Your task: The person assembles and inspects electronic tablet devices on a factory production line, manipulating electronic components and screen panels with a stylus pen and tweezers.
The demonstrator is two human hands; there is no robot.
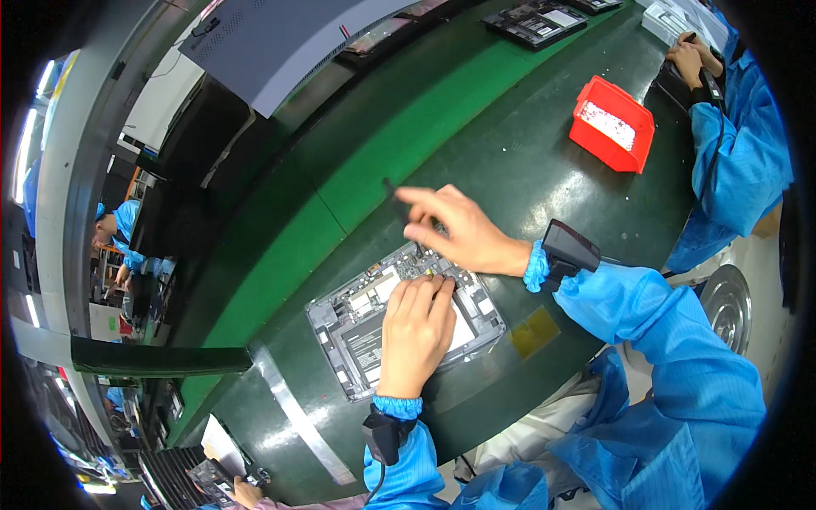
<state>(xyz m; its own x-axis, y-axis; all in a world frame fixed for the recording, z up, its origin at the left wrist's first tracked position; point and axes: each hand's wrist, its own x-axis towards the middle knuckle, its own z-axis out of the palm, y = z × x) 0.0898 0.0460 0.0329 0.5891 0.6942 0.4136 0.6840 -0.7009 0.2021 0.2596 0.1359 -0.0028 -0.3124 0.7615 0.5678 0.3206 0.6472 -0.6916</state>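
Observation:
An opened laptop base (323,325) lies on the dark green table in front of me, its circuit board and black battery (364,347) exposed. My left hand (415,327) rests over its middle, fingers close together and bent down at the board's edge; whatever lies under the fingertips is hidden. Above the far edge of the base, my right hand (466,231) grips a slim black tool (393,197), like a screwdriver. The tool stands tilted, with its lower end down by the board. A yellow translucent square (535,331) lies beside the near right corner.
A red bin (639,157) with small white pieces stands at the far right. A co-worker's hands (690,64) are beyond it; another person's hand (246,491) shows at lower left. A green strip (340,183) runs behind the table, below a grey panel (272,51). Silvery tape (297,416) crosses the table.

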